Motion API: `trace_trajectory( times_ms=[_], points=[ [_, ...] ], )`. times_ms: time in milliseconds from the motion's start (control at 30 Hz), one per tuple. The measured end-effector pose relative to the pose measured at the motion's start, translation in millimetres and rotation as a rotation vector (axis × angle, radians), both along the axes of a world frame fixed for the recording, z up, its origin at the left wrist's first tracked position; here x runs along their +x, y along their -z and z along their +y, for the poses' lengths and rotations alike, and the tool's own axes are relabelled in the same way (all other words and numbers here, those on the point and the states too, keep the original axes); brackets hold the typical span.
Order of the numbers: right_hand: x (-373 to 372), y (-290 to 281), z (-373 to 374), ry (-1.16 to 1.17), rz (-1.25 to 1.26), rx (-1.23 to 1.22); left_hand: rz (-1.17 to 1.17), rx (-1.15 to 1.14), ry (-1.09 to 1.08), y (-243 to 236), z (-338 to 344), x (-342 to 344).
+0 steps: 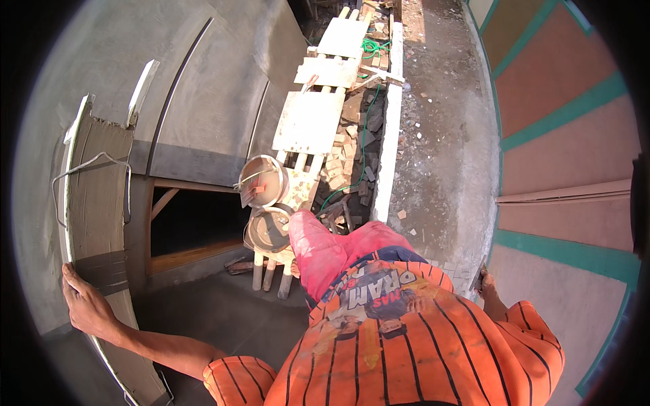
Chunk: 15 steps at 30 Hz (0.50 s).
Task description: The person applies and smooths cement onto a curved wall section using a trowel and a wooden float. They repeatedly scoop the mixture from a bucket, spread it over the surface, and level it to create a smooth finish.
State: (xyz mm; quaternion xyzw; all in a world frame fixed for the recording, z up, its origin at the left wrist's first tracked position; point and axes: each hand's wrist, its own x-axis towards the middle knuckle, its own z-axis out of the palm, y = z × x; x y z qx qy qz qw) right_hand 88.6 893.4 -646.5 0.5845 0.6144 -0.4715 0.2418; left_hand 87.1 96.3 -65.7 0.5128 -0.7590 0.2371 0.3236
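Observation:
On the left, my left hand point(88, 304) lies against a long white-edged board point(68, 223), fingers stretched up along its edge; they do not wrap round it. The board runs beside a strip of grey mortar point(101, 169) on a wall edge. A bent metal rod clamp point(91, 162) spans the strip. On the right, my right hand point(489, 291) hangs low by my side, fingers closed and partly hidden. A thin dark edge shows at it; what it holds I cannot make out.
A bamboo scaffold with pale boards point(310, 122) runs ahead. On its near end stand a bucket point(265, 181) with a reddish-handled tool and a second mortar bucket point(271, 230). Bricks, rubble and a green hose point(365, 142) lie below. A dark window opening point(196, 220) is at left.

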Motion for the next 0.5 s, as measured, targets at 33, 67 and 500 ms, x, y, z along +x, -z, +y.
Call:
trace_trajectory(
  times_ms=[33, 67, 500],
  points=[
    [12, 2, -2, 0.014, -0.021, -0.035, -0.028, -0.005, -0.016, -2, -3, 2],
    [21, 6, -4, 0.025, -0.043, -0.069, -0.067, -0.021, -0.046, -4, -4, 2],
    [-120, 6, -114, -0.108, 0.268, -0.195, -0.098, -0.194, -0.288, 5, -13, -12]
  ],
)
